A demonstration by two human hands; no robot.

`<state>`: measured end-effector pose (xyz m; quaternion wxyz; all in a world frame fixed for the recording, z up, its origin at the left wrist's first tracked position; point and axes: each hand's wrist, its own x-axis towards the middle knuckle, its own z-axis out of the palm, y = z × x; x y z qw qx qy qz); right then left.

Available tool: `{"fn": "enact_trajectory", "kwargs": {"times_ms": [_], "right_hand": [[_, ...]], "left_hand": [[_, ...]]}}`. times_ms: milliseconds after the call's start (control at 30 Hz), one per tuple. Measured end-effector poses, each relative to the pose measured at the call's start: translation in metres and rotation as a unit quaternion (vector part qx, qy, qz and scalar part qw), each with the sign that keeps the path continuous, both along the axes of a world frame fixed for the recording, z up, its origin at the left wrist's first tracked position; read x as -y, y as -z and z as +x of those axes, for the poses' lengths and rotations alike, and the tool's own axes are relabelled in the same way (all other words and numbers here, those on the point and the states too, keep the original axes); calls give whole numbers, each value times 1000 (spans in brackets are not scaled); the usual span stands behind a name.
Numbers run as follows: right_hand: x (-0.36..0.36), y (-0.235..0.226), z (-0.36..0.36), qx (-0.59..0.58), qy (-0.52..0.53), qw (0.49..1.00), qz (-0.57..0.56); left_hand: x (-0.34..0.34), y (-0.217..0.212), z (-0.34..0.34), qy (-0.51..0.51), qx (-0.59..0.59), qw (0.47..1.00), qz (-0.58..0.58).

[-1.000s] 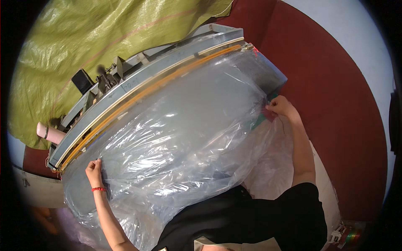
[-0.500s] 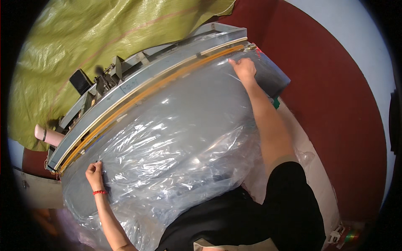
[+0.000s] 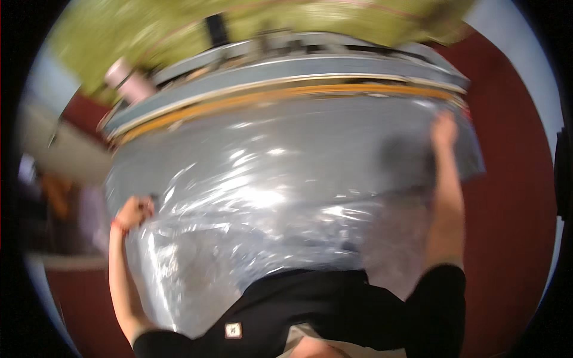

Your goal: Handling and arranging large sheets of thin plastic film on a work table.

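Observation:
A large sheet of clear plastic film (image 3: 268,197) lies spread over a grey worktable (image 3: 453,149). My left hand (image 3: 134,210) pinches the film at its left edge; a red band sits on that wrist. My right hand (image 3: 444,128) reaches to the far right corner and presses on the film near the orange bar (image 3: 286,95) of the long grey machine (image 3: 298,65). The picture is motion-blurred, so the right hand's fingers are hard to make out.
A yellow-green tarp (image 3: 149,30) hangs behind the machine. A pale roll (image 3: 128,80) lies at the machine's left end. Dark red floor (image 3: 513,238) lies to the right of the table. My black shirt (image 3: 322,316) fills the lower middle.
The view has swung, so the table now runs level across the picture. My right hand went from the film's right edge up to the far right corner. The left hand kept its hold.

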<state>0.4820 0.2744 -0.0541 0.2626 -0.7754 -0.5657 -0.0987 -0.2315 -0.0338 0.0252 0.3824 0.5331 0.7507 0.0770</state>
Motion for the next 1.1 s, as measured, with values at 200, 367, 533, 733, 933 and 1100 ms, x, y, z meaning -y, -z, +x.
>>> {"fn": "enact_trajectory", "kwargs": {"times_ms": [200,367,533,733,933,1100], "right_hand": [[-10,23,67,27,-40,997,56],[-30,43,88,53,-55,995,64],[-16,42,121,93,-30,991,96],[22,47,203,48,7,999,0],[63,44,234,13,18,999,34],[80,48,270,-42,50,997,36]], "left_hand": [[34,-74,-131,-66,-250,961,96],[11,-84,-149,-188,-252,866,390],[-42,33,-128,-229,-104,854,455],[-72,76,-70,-178,-268,855,406],[-88,75,-48,-192,-324,827,418],[-96,74,-40,-123,-394,804,429]]}}
